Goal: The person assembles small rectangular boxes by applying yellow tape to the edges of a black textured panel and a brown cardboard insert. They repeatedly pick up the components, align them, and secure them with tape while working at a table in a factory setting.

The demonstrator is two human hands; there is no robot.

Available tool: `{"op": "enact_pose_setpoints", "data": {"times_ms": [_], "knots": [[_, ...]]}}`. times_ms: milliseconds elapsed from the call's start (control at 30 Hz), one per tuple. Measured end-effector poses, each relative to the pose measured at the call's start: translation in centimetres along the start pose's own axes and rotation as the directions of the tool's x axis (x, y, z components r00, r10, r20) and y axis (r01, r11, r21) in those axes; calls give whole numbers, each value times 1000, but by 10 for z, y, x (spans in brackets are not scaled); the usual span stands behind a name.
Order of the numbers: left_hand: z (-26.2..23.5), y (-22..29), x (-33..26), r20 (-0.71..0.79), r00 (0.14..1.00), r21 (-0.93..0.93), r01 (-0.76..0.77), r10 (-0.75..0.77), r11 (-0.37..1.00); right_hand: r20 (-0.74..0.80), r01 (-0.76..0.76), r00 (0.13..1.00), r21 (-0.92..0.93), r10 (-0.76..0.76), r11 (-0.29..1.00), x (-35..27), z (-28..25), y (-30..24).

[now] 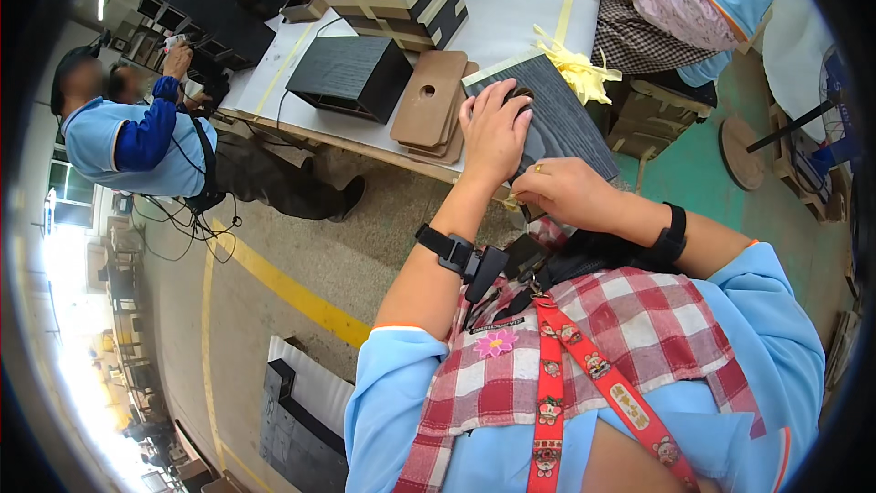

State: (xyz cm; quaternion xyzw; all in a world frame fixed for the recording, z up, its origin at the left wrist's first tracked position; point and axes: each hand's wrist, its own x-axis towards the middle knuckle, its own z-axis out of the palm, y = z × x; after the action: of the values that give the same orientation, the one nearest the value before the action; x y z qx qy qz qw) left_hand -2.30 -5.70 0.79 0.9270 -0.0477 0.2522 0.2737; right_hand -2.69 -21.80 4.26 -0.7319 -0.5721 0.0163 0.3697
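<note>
- Resting with fingers spread and extended on a dark wood-grain box (573,123): left hand (495,132), beside a round hole.
- Right hand (570,194) at the box's near end, thumb and fingers drawn close together; cannot tell whether anything is pinched.
- Box located at the near edge of the tabletop (502,14), tilted in view.
- Yellow strips (584,78) bunched just beyond it.
- Left of it, stacked brown boards (424,105), then another dark box (351,73).
</note>
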Motion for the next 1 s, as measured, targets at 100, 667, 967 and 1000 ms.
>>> {"op": "enact_pose_setpoints", "data": {"times_ms": [100, 667, 967, 1000], "knots": [[1, -1, 1, -8, 1000, 9, -12, 12, 1000, -55, -26, 998, 82, 31, 996, 1, -1, 5], [3, -3, 1, -17, 1000, 6, -19, 19, 1000, 8, 2, 1000, 83, -2, 997, 2, -3, 9], [1, -3, 0, -22, 999, 18, -32, 32, 999, -26, -19, 999, 11, 19, 1000, -5, -6, 11], [1, -3, 1, -21, 999, 18, -33, 33, 999, -11, -25, 1000, 37, 25, 999, -5, -5, 7]]}}
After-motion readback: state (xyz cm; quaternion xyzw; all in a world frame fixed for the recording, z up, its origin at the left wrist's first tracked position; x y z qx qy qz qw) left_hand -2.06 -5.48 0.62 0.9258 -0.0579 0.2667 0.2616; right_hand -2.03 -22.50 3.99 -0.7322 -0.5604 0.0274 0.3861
